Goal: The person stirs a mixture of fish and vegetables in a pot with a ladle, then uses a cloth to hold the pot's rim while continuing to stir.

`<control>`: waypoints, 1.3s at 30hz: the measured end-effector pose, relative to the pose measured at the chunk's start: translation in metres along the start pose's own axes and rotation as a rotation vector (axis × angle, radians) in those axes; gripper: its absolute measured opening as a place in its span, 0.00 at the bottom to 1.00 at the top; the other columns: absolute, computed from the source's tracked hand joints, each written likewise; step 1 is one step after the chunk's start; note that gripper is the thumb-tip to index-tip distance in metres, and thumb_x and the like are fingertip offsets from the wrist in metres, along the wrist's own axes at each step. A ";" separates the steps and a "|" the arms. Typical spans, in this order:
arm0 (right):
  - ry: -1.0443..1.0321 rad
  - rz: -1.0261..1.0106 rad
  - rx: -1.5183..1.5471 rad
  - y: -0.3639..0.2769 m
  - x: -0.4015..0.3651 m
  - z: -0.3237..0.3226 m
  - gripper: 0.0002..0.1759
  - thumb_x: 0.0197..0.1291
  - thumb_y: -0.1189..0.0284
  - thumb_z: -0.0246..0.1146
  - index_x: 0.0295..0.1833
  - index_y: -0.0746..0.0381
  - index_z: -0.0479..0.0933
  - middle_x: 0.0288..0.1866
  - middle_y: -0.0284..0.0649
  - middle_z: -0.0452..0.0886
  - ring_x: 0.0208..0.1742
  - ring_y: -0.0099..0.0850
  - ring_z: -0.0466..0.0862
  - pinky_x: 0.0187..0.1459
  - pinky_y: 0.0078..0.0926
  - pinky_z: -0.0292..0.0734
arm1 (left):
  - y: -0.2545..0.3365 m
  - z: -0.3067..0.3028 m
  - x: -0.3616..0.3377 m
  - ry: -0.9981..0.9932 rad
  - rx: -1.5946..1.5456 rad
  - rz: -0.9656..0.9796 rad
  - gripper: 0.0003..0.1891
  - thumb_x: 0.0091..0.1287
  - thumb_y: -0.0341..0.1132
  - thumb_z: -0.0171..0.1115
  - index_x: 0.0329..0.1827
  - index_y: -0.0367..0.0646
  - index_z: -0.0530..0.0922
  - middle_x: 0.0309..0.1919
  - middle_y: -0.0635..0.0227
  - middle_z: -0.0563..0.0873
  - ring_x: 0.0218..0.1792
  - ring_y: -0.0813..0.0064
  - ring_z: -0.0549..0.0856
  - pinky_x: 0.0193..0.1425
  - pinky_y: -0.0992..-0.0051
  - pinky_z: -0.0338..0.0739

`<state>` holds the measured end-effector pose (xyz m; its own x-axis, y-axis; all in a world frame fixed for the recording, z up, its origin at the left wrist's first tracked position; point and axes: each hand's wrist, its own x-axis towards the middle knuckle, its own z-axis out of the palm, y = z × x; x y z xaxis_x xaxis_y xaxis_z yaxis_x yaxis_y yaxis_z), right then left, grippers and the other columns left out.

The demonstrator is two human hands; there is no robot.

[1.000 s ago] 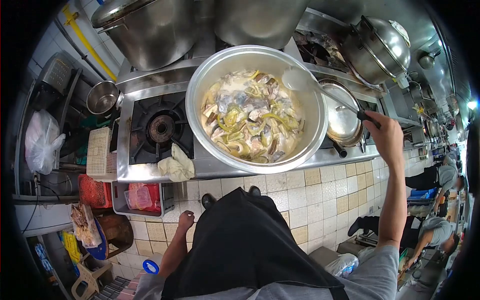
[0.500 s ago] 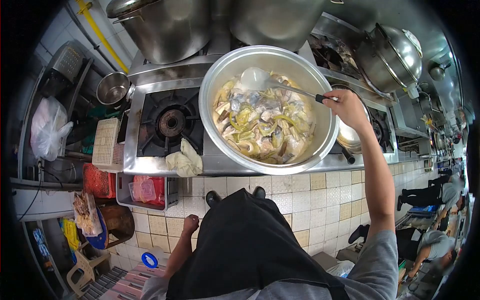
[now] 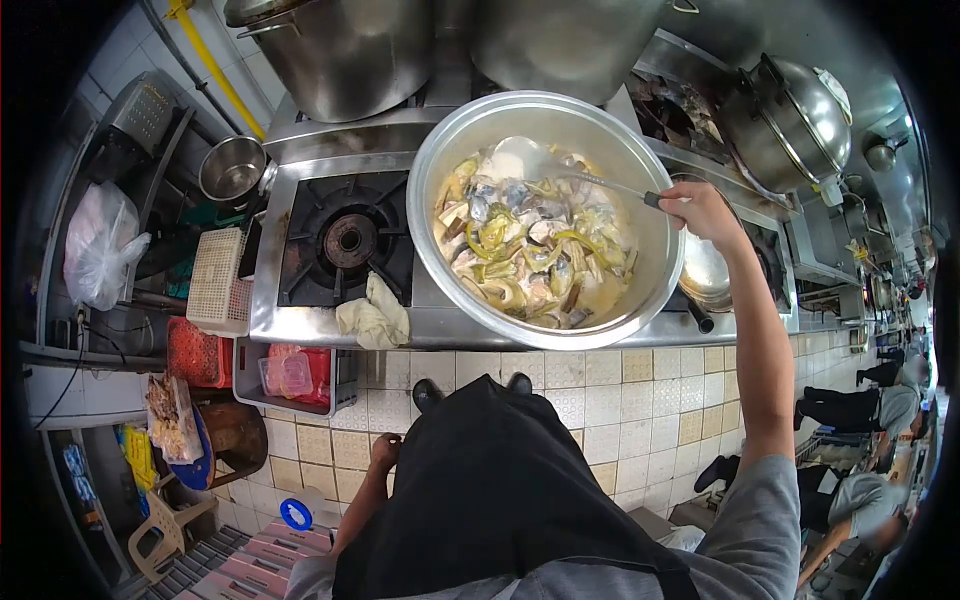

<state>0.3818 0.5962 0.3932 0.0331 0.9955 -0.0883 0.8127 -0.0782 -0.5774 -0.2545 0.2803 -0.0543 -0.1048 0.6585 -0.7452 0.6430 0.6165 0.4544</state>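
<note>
My right hand (image 3: 704, 212) is closed around the black handle of a ladle (image 3: 610, 184) over the right rim of a wide metal pot (image 3: 432, 255). The ladle's bowl lies in the food near the far wall of the pot, partly sunk in pale broth. Chunks of fish with grey skin and green-yellow vegetable strips (image 3: 530, 250) fill the pot. Down at my left side, my left hand (image 3: 384, 450) hangs with curled fingers and nothing visible in it. A black apron covers my front.
Left of the pot are a gas burner (image 3: 350, 240) and a crumpled cloth (image 3: 376, 312) on the stove edge. Two large stockpots (image 3: 345, 60) stand behind. A lidded pan (image 3: 706, 270) sits to the right. A grey crate (image 3: 345, 392) is on the floor; people work far right.
The ladle's bowl has shifted slightly right and sits lower in the broth. My right hand stays on the handle. The view has shifted a little.
</note>
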 end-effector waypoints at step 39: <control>0.308 0.078 -0.192 -0.066 -0.107 -0.005 0.17 0.62 0.64 0.71 0.52 0.62 0.87 0.39 0.53 0.89 0.39 0.45 0.90 0.43 0.33 0.81 | 0.046 -0.014 0.030 -0.035 0.144 0.138 0.15 0.62 0.35 0.63 0.50 0.43 0.87 0.43 0.48 0.91 0.49 0.50 0.90 0.58 0.58 0.83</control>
<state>0.3280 0.4955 0.4449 0.2493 0.9584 0.1389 0.8942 -0.1727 -0.4130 -0.2389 0.3348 -0.0488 0.0165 0.7158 -0.6981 0.7516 0.4516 0.4808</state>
